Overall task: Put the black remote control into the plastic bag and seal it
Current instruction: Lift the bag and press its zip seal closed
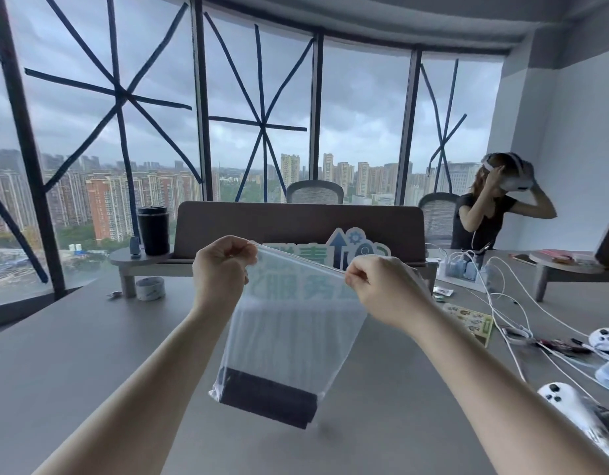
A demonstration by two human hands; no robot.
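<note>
Remote low in bag held above worktop, left hand and right hand each pinched on its top strip; we'd press along it, corner to corner.

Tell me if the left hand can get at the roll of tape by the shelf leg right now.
Probably not yet. The way to the roll of tape looks bare, but the left hand is pinching the plastic bag and would have to let go.

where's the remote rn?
Head view, centre-bottom: the remote lies across the bottom of the bag, which the left hand and right hand hold up by its top edge over the table.
</note>
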